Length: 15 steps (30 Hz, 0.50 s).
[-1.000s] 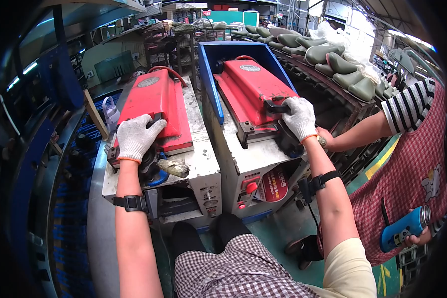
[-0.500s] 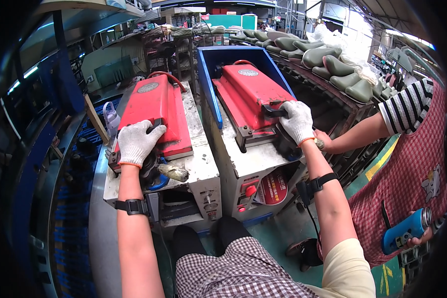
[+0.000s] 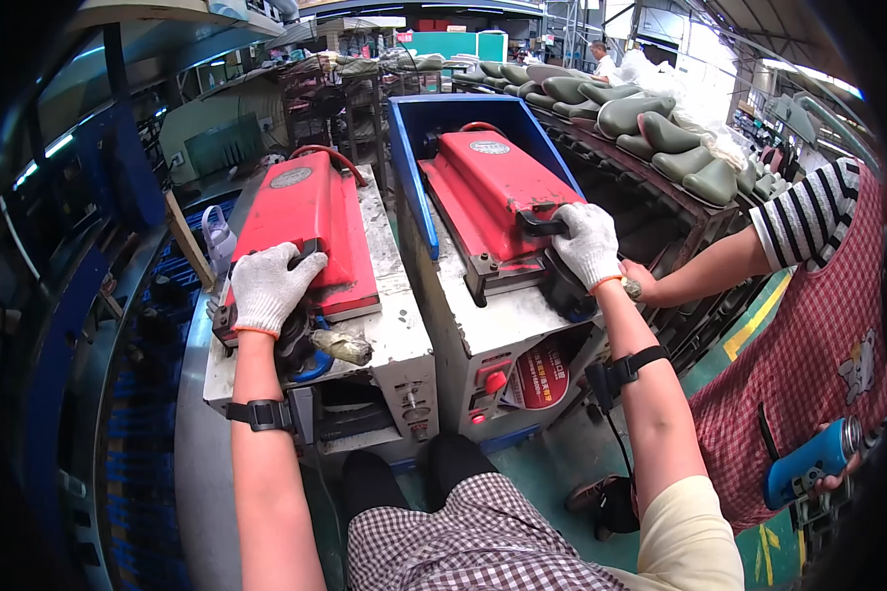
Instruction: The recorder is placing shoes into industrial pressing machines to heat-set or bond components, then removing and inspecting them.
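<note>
The left hand [image 3: 266, 288], in a white knit glove, is clenched over the black handle [image 3: 306, 254] at the near edge of the left red press lid [image 3: 306, 222], fingers curled over its front rim. The right hand [image 3: 587, 241], gloved the same way, grasps the black handle [image 3: 540, 225] of the right red press lid [image 3: 498, 187], which sits tilted inside a blue-walled bay [image 3: 412, 187]. Both lids lie on grey, paint-worn machine bodies [image 3: 404, 340] standing side by side just in front of the person's knees; the right body carries a red button [image 3: 496, 380] and a round red label [image 3: 542, 372]. Black straps circle both wrists. Just beside the right hand, a co-worker's hand [image 3: 639, 284] reaches in from a striped sleeve [image 3: 808, 212], and their other hand holds a blue tool [image 3: 808, 461]. Green shoe lasts [image 3: 650, 128] line a rack beyond.
</note>
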Tool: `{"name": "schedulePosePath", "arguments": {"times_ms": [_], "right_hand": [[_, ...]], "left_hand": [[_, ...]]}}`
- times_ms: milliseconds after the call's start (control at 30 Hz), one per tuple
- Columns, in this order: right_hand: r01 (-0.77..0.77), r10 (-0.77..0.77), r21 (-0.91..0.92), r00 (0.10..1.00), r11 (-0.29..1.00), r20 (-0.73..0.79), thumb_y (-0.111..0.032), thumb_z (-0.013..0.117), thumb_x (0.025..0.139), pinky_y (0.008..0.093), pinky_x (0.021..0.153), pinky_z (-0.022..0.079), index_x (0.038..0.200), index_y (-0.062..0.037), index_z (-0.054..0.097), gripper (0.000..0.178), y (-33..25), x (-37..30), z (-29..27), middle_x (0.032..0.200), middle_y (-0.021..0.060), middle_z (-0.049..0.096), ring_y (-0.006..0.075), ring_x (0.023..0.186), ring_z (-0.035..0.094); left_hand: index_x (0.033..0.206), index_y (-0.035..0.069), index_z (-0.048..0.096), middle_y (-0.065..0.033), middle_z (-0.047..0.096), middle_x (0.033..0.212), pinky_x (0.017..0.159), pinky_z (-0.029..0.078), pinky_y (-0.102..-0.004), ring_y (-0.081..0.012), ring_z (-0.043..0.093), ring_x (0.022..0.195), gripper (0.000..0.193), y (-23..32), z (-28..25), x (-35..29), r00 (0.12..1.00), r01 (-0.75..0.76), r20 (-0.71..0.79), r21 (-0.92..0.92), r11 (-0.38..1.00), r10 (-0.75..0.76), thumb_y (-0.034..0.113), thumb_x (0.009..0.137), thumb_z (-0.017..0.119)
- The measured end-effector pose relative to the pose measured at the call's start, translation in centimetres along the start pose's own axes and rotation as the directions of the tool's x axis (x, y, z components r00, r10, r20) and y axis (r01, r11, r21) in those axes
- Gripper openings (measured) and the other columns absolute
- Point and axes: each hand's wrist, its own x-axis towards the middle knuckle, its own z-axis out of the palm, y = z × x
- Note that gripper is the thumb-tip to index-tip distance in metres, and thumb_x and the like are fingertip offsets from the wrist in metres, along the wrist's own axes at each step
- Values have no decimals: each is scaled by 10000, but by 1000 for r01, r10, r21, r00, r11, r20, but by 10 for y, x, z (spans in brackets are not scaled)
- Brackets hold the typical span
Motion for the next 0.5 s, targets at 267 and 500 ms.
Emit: {"name": "schedulePosePath", "arguments": {"times_ms": [267,500], "right_hand": [[3,-3,12,1000,1000,-8,-165,737,780,481,866,524,888,-121,720,118,-2,1,0,884,97,715,337,944,699],[1,-1,0,1000,1000,-1,-162,738,776,480,866,525,887,-119,718,121,0,0,2,885,97,716,338,946,699]], "left_hand": [[833,127,815,-151,745,737,702,581,-462,-345,748,699,481,-3,0,-1,1000,-8,-12,9,1000,9,607,841,780],[827,127,812,-151,744,734,704,581,-460,-346,748,700,478,-1,1,0,1000,-6,-7,-6,1000,6,603,841,781]]}}
